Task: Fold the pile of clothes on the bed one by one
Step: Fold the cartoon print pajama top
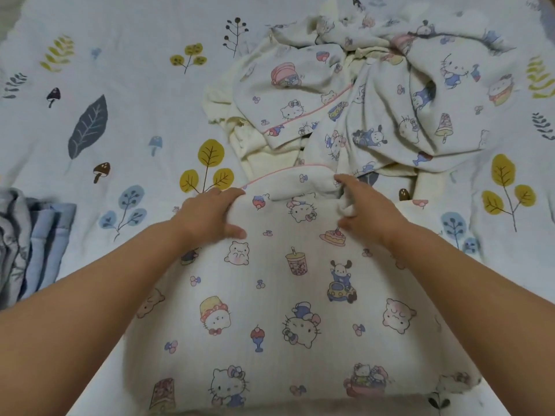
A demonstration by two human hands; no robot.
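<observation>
You reached both arms over a cartoon-print garment (288, 295) spread flat at the frame's centre and 6 o'clock. Your left hand (207, 214) gripped its far edge at 10 o'clock of the garment, fingers curled over the fold, thumb on top. Your right hand (363, 205) pinched bunched cloth at 1 o'clock. The unfolded pile (360, 94) lay at 1 o'clock on the leaf-print bed (120, 85). Folded blue cloth (33, 241) sat at 9 o'clock.
</observation>
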